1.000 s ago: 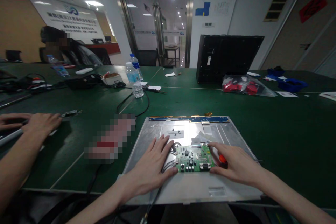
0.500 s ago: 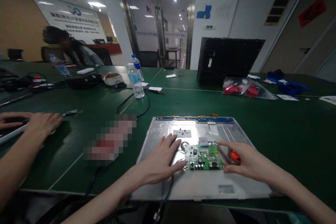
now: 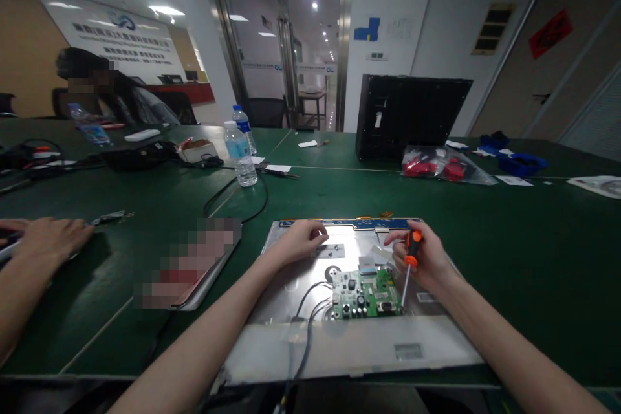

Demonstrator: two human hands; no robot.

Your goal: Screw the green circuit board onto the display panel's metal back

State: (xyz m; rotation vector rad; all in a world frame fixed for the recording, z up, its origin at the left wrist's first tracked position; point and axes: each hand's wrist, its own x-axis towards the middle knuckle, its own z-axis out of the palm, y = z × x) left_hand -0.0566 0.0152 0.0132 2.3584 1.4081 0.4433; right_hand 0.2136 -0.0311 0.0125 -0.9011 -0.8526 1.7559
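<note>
Screwdriver at the Board's Corner

In the head view, right of centre, gripping the screwdriver by its orange-and-black handle in the right hand, with the shaft slanting down to the board's lower right corner. Cannot tell whether the tip sits in a screw head. Near the middle of the frame, holding the left hand loosely curled over the panel, just beside a few small loose pieces, probably screws; cannot tell whether pinching one.

Count as done, judging from this: the board laid flat on the panel, in the lower middle of the frame, with cables running to its left edge and a ribbon at its top edge. Count as unfinished, probably: the work at the corners, given the screwdriver at one and the pieces lying loose. Cannot say whether fastening or unfastening, nor how many corners hold screws.
</note>
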